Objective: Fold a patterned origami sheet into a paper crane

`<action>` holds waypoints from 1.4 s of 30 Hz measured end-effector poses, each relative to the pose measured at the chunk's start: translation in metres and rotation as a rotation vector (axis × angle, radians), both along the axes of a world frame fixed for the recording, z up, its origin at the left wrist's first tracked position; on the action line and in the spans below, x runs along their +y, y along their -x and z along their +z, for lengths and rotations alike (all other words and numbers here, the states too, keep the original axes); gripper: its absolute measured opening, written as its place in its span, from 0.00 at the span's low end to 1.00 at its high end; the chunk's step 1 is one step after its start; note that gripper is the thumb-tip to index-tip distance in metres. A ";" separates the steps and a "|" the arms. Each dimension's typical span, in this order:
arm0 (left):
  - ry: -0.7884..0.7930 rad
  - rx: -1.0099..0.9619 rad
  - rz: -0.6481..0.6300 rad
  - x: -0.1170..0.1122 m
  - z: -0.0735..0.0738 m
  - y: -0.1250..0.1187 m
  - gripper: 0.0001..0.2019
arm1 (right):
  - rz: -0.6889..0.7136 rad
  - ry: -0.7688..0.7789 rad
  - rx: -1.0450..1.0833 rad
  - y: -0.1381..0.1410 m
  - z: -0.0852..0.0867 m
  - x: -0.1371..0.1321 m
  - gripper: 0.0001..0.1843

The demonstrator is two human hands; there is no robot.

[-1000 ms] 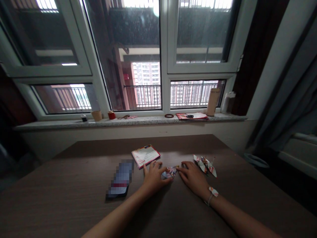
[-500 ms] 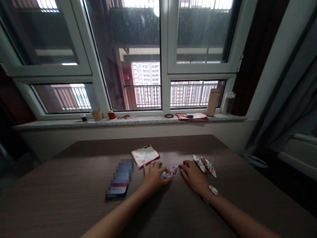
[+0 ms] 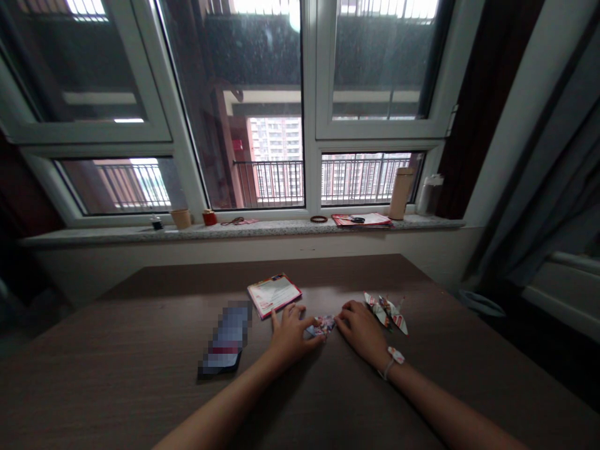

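A small folded piece of patterned paper (image 3: 322, 325) lies on the brown table (image 3: 140, 375) between my hands. My left hand (image 3: 289, 336) rests on the table with its fingers pressing the paper's left end. My right hand (image 3: 360, 330) has its fingertips on the paper's right end; its wrist carries a band. Both hands pinch or press the paper flat. A finished paper crane (image 3: 387, 311) of the same patterned paper lies just right of my right hand.
A red-edged stack of paper sheets (image 3: 274, 294) lies beyond my left hand. A phone (image 3: 225, 339) rests to the left. The windowsill (image 3: 234, 230) holds small cups, a bracelet, papers, a tall flask (image 3: 402, 192) and a jar. A curtain hangs at right.
My right hand's fingers shifted slightly left along the folded paper. The view drifted a little; the left hand stayed in place.
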State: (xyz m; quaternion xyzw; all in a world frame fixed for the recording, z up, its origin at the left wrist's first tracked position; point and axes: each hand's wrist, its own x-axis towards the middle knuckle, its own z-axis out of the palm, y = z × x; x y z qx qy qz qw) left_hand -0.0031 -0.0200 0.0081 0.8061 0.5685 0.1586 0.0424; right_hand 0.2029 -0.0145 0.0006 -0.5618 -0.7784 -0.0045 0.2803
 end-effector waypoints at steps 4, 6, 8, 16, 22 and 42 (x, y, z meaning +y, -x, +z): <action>0.005 -0.008 -0.055 -0.001 -0.001 0.000 0.18 | -0.025 -0.018 -0.012 -0.001 0.001 -0.002 0.14; 0.002 -0.018 -0.068 0.000 -0.003 0.000 0.19 | -0.023 -0.009 -0.018 -0.002 0.001 -0.003 0.14; -0.003 -0.026 -0.068 0.001 -0.004 0.001 0.18 | -0.025 0.001 -0.027 -0.002 0.001 -0.003 0.13; 0.003 -0.023 -0.052 0.002 -0.007 0.000 0.20 | -0.001 0.070 -0.043 -0.001 0.007 -0.007 0.13; -0.016 -0.034 -0.060 0.001 -0.006 0.001 0.18 | 0.019 0.123 -0.049 -0.001 0.013 -0.013 0.20; -0.025 -0.026 -0.060 0.002 -0.008 0.001 0.17 | 0.019 0.099 -0.049 -0.002 0.012 -0.014 0.15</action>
